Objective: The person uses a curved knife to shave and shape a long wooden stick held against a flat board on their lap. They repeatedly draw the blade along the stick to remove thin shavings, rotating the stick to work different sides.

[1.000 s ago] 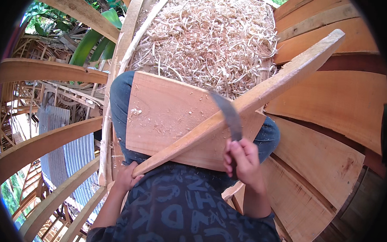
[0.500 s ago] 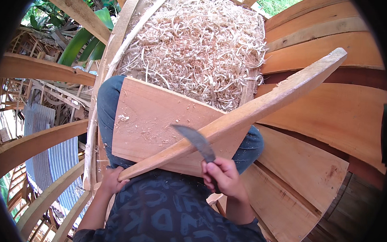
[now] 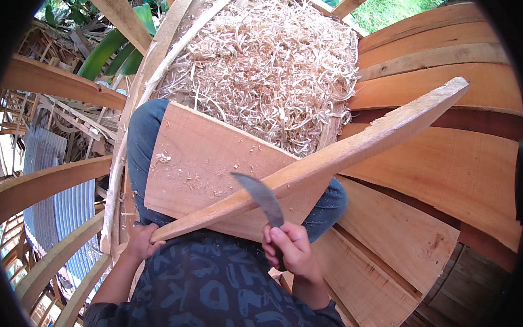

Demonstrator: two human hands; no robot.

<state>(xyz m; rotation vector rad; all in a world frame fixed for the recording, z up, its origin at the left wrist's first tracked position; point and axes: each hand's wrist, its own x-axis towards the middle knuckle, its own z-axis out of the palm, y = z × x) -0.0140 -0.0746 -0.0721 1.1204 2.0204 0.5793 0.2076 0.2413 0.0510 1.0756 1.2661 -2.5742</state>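
A long, slightly curved wooden bar (image 3: 331,157) slants across my lap, from low on the left to the far right. Its near end is gripped by my left hand (image 3: 144,240), fingers wrapped round it. My right hand (image 3: 291,247) is closed on the dark handle of a knife (image 3: 260,196) with a wide curved blade. The blade lies over the bar's middle in view, its tip pointing up and left; whether it touches the wood I cannot tell. Beneath the bar, a flat wooden board (image 3: 198,155) rests over my thighs, with small chips on it.
A thick heap of curled wood shavings (image 3: 264,71) lies beyond my knees. Curved planks (image 3: 445,170) form a wall on the right, and two loose boards (image 3: 397,226) lie beside my right knee. Wooden ribs (image 3: 53,182) rise on the left, with corrugated sheets (image 3: 75,220) outside.
The knife and my right hand have shifted slightly left and down in the picture, as has the near end of the bar. Both grips are the same; the whole view has shifted slightly.
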